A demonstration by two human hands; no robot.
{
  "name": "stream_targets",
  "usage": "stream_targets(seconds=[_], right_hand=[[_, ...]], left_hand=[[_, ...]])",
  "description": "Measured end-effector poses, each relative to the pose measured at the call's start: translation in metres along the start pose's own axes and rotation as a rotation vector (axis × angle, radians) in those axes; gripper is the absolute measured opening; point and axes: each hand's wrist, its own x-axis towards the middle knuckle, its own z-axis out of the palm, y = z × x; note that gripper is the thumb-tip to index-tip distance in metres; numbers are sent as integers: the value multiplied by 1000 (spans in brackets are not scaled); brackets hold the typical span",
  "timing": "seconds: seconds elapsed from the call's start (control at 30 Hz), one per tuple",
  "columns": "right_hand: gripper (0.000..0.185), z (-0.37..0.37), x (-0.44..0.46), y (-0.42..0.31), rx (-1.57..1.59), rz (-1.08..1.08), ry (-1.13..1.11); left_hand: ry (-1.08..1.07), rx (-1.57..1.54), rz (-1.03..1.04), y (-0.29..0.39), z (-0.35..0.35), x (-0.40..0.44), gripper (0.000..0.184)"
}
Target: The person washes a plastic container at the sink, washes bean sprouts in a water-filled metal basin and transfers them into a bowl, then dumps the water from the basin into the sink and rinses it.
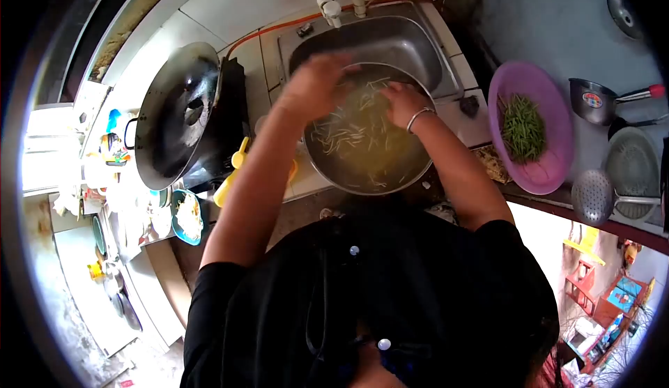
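A wide metal basin [369, 190] rests at the front edge of the sink, holding cloudy yellowish water with pale thin strips [341, 135] afloat in it. My left hand [317, 85] is over the basin's far left side, smeared by motion, so its fingers are unclear. On the far right side, my right hand [405, 102] reaches in over the water with its fingers loosely apart. A bracelet [420, 117] circles that wrist. No held thing shows in either hand; fingertips are partly hidden.
Behind the basin is a steel sink [449, 74] under a tap [332, 11]. At left, a large wok [157, 144] sits on the stove. A purple basin [498, 102] of green beans [523, 128] stands right, beside a ladle [592, 102] and a skimmer [592, 196].
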Motion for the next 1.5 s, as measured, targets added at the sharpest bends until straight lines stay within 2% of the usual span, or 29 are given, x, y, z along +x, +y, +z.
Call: stream_targets(seconds=[0.07,0.1,0.17,0.27,0.3,0.33,0.37,0.4,0.47,0.5,0.6,0.67,0.7,0.77,0.8,0.83,0.87,0.9,0.93,0.97,1.03,1.1,1.13,1.17,1.2,1.3,1.4,1.47,1.5], right_hand=[[50,6,3,1,-31,-13,14],[51,10,3,2,-48,-20,16],[51,6,0,2,-38,-21,-63],[50,0,-9,-1,-34,-25,-171],[51,0,-10,-1,-38,-29,-192],[51,12,-8,4,-35,-31,-199],[48,30,-4,11,-20,-99,-167],[46,34,-5,10,-4,-167,-133],[47,40,-13,11,51,-149,-158],[47,40,-20,8,101,-128,-182],[46,42,-32,0,218,-19,-292],[46,66,-27,5,313,-16,-333],[47,71,-27,3,410,-9,-372],[45,82,-30,-1,476,50,-377],[43,85,-32,-6,547,114,-371],[43,88,-34,-12,541,111,-378],[44,91,-36,-19,661,205,-339],[44,95,-37,-22,780,301,-297],[44,104,-36,-22,777,300,-301],[44,116,-35,-21,789,237,-272],[43,128,-34,-27,801,170,-246],[41,137,-36,-40,1511,727,-289],[41,134,-38,-45,1510,723,-289],[40,130,-41,-50,1694,758,-276],[38,126,-42,-54,1880,790,-262],[46,115,-43,-59,2020,777,-375],[44,86,-47,-70,2153,693,-363],[44,106,-38,-62,2282,625,-353],[44,107,-35,-61,2408,560,-342]], left_hand=[[-129,-137,-37,-8,65,-15,49],[-137,-146,-47,1,71,-15,49],[-392,-149,-420,18,78,-17,55],[-460,-161,-442,0,119,-39,58],[-468,-168,-448,5,115,-36,58],[-593,-188,-497,11,102,-27,58],[-718,-204,-545,14,95,-23,58],[-723,-203,-550,14,97,-26,58],[-796,-259,-739,12,110,-38,54],[-799,-263,-746,11,117,-43,54],[-924,-134,-498,9,129,-55,41],[-766,-267,-574,16,128,-66,38],[-765,-274,-581,15,134,-72,38],[-737,-167,-262,10,150,-84,38],[-735,-173,-271,10,151,-84,38],[-836,-227,-402,11,153,-81,44],[-936,-281,-533,12,155,-80,50],[-934,-285,-536,17,148,-79,50],[-861,-392,-662,25,136,-76,51],[-783,-498,-785,30,131,-76,52],[-745,-588,-831,34,135,-79,52],[-703,-675,-873,34,144,-87,53],[-573,-659,-864,35,151,-93,53],[-443,-642,-854,33,158,-99,53],[-441,-639,-855,35,152,-98,53],[-440,-536,-844,39,136,-92,50],[-457,-553,-781,44,121,-84,45],[-265,-452,-663,53,110,-80,40],[-264,-451,-664,58,104,-78,40]])
